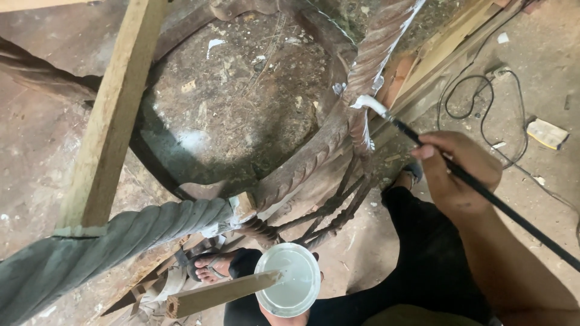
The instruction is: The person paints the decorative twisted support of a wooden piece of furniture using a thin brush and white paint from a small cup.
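The right hand (460,173) is wrapped tight around a long brush (423,142) touching the twisted wood (368,72). The left hand (284,317) holds a white cup (287,279) underneath.

One long black-handled paintbrush (483,187) with a white-loaded tip is seen at three o'clock, gripped by one right hand (462,172). One round white plastic container of white paint (288,279) is counted at six o'clock, held from beneath by a left hand that is mostly hidden. One sandalled foot (208,265) is shown at seven o'clock, and a second sandal (411,175) is partly visible near centre right. Two plain pale wooden battens are counted: one (112,115) at ten o'clock, one (220,294) at six. One black cable (483,102) is looped at two o'clock, and one small pale block (547,133) lies beside it.
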